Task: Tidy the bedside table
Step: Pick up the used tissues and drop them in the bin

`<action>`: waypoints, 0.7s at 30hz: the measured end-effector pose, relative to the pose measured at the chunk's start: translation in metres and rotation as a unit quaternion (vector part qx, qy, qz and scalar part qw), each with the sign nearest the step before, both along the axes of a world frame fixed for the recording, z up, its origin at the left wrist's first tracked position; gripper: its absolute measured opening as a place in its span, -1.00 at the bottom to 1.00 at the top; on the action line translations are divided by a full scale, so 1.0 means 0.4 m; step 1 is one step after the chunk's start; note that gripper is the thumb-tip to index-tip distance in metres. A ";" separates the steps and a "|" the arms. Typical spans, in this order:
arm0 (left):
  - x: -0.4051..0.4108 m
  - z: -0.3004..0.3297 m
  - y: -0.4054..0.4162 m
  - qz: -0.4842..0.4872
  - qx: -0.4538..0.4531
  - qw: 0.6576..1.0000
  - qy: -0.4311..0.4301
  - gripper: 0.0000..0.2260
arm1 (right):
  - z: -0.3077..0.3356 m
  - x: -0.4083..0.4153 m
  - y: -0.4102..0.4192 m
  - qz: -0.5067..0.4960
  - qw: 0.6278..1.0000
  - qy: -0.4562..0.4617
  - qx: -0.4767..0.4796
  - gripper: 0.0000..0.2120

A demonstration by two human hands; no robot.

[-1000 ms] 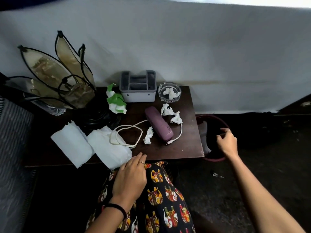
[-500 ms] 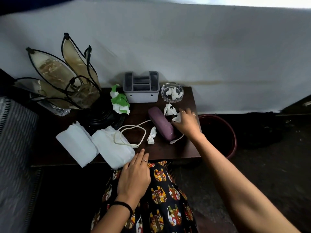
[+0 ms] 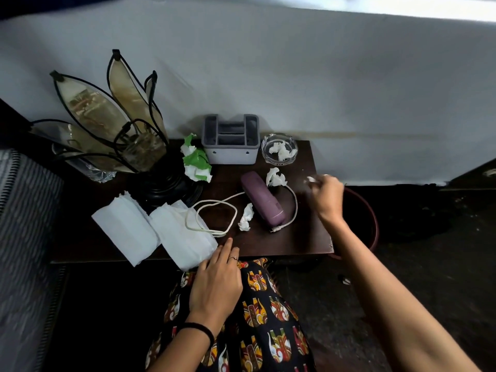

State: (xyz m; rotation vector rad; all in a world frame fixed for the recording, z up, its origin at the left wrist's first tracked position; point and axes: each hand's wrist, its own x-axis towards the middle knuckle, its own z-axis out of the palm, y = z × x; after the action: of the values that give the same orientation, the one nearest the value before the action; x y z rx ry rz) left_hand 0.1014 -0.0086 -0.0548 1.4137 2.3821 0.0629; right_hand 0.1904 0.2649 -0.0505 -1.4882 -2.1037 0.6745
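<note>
One small crumpled white tissue scrap (image 3: 311,180), pinched in the right hand's (image 3: 328,196) curled fingertips above the dark wooden bedside table's (image 3: 300,237) right edge, is best carried clear over the reddish-brown round bin (image 3: 371,221) before being released.

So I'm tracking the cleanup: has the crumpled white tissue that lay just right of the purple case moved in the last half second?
Yes. The right hand now pinches it, carried rightward away from the purple case toward the table's right edge.
</note>
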 end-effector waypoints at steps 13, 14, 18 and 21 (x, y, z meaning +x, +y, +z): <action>0.007 -0.010 0.008 0.001 -0.006 1.000 0.000 -0.54 | -0.063 0.267 0.080 -0.252 0.945 0.082 -0.189 -0.74; 0.008 -0.010 0.010 0.002 -0.006 1.000 0.001 -0.54 | -0.068 0.274 0.079 -0.266 0.940 0.083 -0.195 -0.70; 0.011 -0.010 0.013 -0.002 -0.014 1.000 0.007 -0.54 | -0.073 0.276 0.079 -0.278 0.941 0.053 -0.184 -0.59; 0.009 -0.010 0.018 -0.009 -0.020 1.000 0.007 -0.54 | -0.073 0.272 0.085 -0.264 0.944 0.048 -0.189 -0.58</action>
State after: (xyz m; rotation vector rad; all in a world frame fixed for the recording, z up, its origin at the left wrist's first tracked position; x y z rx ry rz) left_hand 0.1048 -0.0014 -0.0588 1.4212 2.3680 0.0022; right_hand 0.2992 0.2988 -0.0796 -2.0672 -1.4454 0.9420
